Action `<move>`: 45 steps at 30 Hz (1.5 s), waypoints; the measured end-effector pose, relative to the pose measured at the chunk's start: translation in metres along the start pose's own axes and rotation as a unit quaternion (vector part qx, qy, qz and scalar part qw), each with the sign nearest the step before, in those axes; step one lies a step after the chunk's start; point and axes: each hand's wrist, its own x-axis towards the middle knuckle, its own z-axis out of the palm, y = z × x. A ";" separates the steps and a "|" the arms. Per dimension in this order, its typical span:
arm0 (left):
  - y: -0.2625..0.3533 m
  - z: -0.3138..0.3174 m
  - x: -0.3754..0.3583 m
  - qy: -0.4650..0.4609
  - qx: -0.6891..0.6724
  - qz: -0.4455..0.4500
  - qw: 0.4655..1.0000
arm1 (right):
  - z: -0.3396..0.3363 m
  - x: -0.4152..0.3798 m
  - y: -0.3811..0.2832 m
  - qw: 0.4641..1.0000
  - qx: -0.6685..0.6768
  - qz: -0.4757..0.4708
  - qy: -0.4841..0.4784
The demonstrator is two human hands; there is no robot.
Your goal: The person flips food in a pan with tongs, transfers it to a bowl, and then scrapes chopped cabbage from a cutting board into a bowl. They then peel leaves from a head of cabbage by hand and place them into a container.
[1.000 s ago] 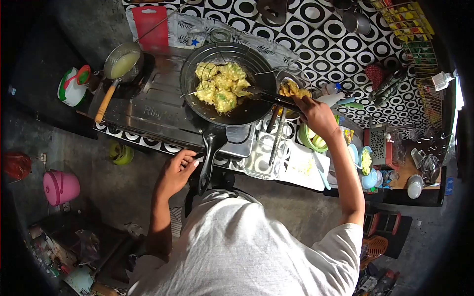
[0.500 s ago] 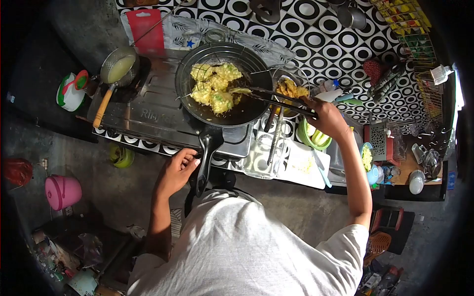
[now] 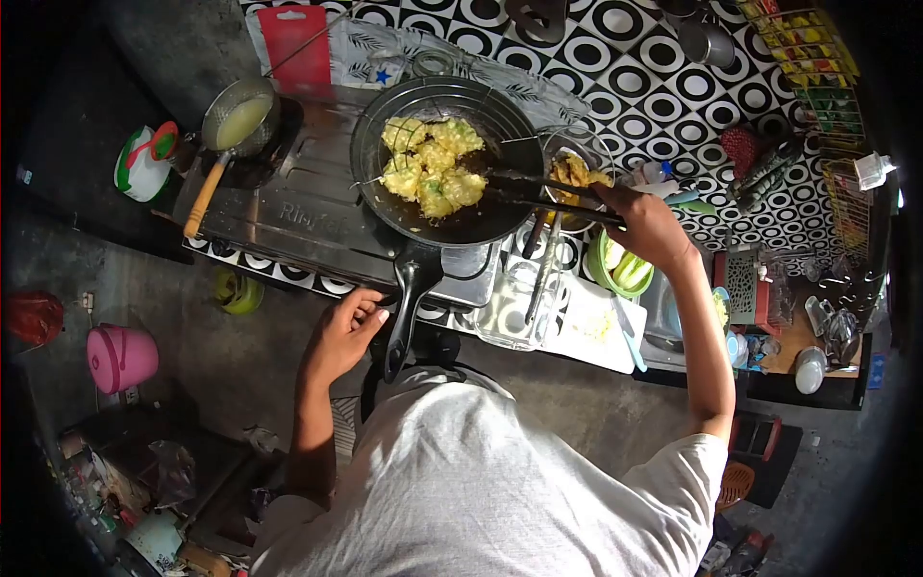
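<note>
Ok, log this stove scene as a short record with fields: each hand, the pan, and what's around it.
left hand: beside the pan handle, contact unclear
right hand: holds tongs, tips over the pan
pan: black, on the stove, yellow fritters inside
strainer: right of pan, fried pieces in it
saucepan: left burner, pale liquid

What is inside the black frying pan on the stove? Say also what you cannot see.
Yellow fritters lie in dark oil in the frying pan, with the tongs from the right hand reaching in. Their undersides and the pan's bottom are hidden.
</note>
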 end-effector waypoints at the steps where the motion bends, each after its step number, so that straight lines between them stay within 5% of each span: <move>1: 0.000 0.000 0.000 0.002 0.003 0.003 1.000 | 0.002 0.000 0.002 1.000 -0.003 -0.030 0.002; 5: 0.002 0.002 0.002 -0.003 -0.005 -0.008 1.000 | -0.005 0.002 -0.022 0.994 -0.092 -0.005 -0.061; 18: 0.004 0.000 0.006 -0.025 -0.004 0.002 1.000 | 0.006 0.005 -0.039 0.997 0.000 0.007 -0.073; 33: -0.004 -0.007 0.007 -0.039 -0.018 -0.003 0.999 | 0.026 -0.006 -0.032 0.998 0.028 -0.037 0.038; 36: -0.004 -0.008 0.006 -0.035 -0.015 -0.002 0.999 | 0.008 -0.007 -0.041 0.998 0.052 0.045 -0.016; 45: -0.006 -0.003 0.006 -0.029 -0.017 0.002 0.999 | 0.020 -0.010 -0.005 0.984 0.162 0.060 0.049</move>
